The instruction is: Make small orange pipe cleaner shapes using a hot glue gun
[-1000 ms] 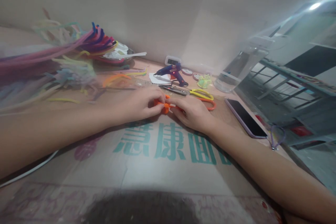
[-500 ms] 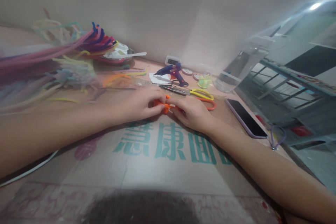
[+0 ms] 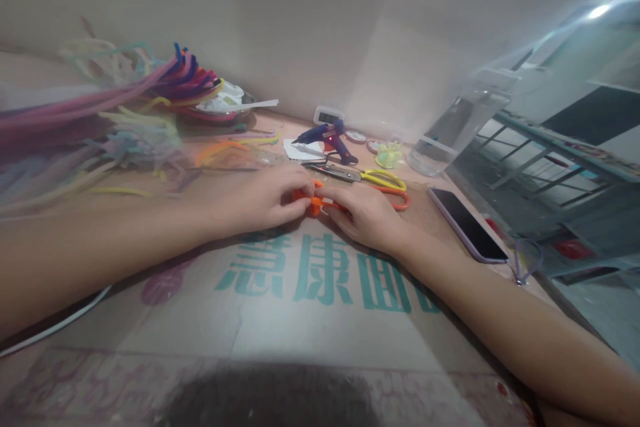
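Observation:
Between my two hands is a small bent orange pipe cleaner (image 3: 315, 205), partly covered by my fingers. My left hand (image 3: 280, 195) is closed, thumb and fingertips pinching its left side. From the right, my right hand (image 3: 373, 213) pinches the same piece between thumb and forefinger. Both hands rest low over the printed board (image 3: 280, 340). Just behind my right hand lie scissors (image 3: 345, 172) with one yellow and one orange handle loop.
A blue glue gun (image 3: 325, 133) with a red light stands behind on white paper. Pipe cleaners (image 3: 150, 90) in many colours fill the left. At right are a phone (image 3: 467, 223) and a clear plastic jug (image 3: 445, 137). A yellow-green piece (image 3: 389, 155) sits near the jug.
Both hands keep nearly the same place and grip. The orange piece has shifted very slightly between the fingers.

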`<state>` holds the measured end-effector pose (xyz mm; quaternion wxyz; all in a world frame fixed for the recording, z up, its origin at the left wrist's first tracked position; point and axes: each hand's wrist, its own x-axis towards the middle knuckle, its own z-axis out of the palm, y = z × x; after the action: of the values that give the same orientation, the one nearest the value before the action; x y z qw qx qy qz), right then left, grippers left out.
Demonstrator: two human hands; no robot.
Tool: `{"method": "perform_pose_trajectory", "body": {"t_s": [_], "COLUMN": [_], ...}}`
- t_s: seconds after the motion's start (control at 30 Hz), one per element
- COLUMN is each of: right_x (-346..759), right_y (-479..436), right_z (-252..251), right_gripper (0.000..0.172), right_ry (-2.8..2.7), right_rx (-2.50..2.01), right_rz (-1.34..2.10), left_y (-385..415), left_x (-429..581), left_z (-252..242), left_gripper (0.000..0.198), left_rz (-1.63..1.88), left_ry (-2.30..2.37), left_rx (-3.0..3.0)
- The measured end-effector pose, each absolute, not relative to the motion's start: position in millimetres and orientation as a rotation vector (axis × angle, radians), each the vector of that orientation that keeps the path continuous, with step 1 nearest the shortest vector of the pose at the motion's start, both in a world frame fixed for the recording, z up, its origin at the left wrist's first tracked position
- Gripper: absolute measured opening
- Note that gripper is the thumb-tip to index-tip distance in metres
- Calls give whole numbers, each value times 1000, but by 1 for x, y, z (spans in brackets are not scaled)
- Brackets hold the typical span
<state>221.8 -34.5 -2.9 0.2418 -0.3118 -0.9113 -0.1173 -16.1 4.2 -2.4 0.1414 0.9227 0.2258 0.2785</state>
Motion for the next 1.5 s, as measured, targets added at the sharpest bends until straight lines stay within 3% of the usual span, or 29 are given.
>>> {"method": "perform_pose_trajectory", "body": {"t_s": [1.5], "right_x": [222], "right_y": [-33], "right_z": [-1], "right_gripper": [27], "right_ry": [-2530], "right_rx": [-950], "right_rz": [-185], "left_y": [4], "left_x": [-17], "left_z": [-3], "left_gripper": [24], "left_rz": [804], "left_ry": [652], "left_rx": [2654]}}
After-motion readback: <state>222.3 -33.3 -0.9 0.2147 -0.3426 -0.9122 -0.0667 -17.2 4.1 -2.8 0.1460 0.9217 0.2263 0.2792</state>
